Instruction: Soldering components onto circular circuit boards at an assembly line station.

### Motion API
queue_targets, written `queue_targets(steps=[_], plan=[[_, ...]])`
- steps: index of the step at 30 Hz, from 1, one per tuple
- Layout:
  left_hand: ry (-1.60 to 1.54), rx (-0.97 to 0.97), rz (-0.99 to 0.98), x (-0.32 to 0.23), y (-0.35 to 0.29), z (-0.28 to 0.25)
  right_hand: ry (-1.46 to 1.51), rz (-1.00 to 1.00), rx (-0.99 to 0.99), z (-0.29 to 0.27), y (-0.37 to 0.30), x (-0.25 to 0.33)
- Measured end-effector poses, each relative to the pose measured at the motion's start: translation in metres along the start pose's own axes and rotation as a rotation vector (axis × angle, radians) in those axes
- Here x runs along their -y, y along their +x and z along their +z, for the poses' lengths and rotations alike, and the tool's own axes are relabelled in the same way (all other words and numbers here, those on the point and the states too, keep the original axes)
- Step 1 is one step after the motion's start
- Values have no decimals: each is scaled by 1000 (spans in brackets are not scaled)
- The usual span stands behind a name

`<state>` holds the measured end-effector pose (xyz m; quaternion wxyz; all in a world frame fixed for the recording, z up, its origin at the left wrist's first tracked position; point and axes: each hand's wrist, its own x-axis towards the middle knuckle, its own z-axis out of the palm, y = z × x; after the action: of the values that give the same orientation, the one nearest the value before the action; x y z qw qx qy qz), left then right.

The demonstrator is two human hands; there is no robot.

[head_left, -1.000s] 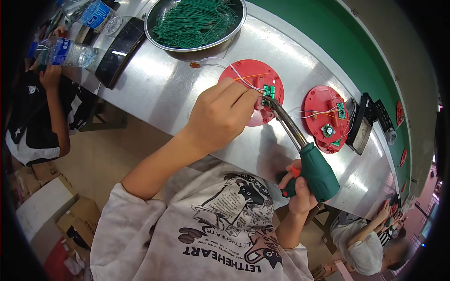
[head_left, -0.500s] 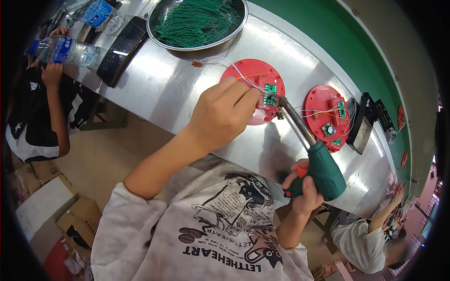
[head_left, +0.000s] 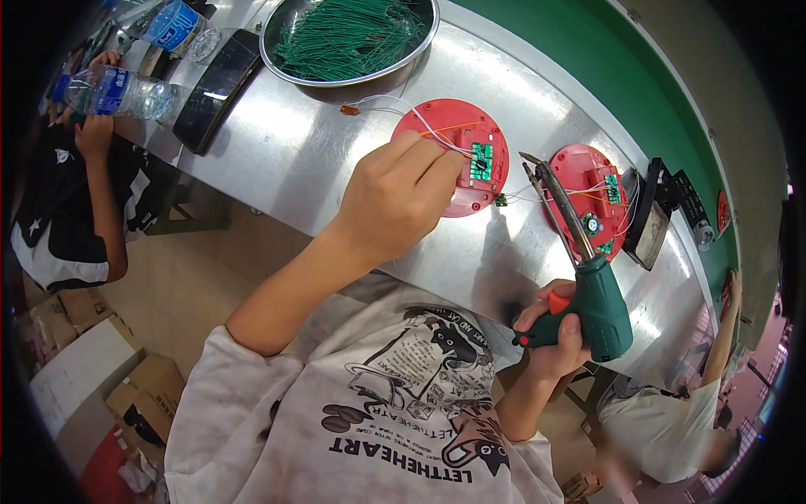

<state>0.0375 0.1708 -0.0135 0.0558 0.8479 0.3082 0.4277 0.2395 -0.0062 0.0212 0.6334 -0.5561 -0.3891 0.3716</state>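
Observation:
My left hand (head_left: 395, 197) is closed in a pinch over the near-left part of a round red plastic housing (head_left: 491, 189). It seems to grip a thin white wire (head_left: 443, 139) beside the green circuit board (head_left: 481, 161); the fingertips are partly hidden. A loop of white wire runs back to a small brown piece (head_left: 349, 110), and an orange wire crosses the housing. In my right hand (head_left: 558, 349) is a dark green soldering gun (head_left: 606, 311) with a red trigger. Its metal tip is up, to the right of the board and apart from it.
A second red housing (head_left: 579, 162) with wires and boards lies to the right, beside a black-framed tray (head_left: 645, 231). A metal bowl (head_left: 273, 63) of green wires stands at the back. Plastic bottles (head_left: 126, 92) and a dark glossy panel (head_left: 217, 97) are at left. Other people sit at both sides.
The soldering gun's tip has moved off the circuit board, to the right and slightly away. My left hand stays at the housing, which has shifted little in view.

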Motion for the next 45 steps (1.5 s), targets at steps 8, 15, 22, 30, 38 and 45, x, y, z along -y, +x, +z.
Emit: queue_targets(steps=[8, 15, 22, 30, 38, 45], plan=[[-38, -60, 3, -3, 2, -1, 15, 8, -10, -5, 0, -1], [-31, -279, -2, 0, -2, -18, 14, -9, -26, -6, -1, 0], [-61, -81, 8, -4, 4, -6, -25, 45, 46, 0, -3, -5], [-114, -72, 46, -4, 2, -8, -17, 90, 123, 2, -3, -2], [-44, -45, 22, -5, 3, -5, -53, 86, 118, 4, -3, -4], [-9, -33, 42, -2, 1, -2, -52, 85, 111, 5, -1, -6]])
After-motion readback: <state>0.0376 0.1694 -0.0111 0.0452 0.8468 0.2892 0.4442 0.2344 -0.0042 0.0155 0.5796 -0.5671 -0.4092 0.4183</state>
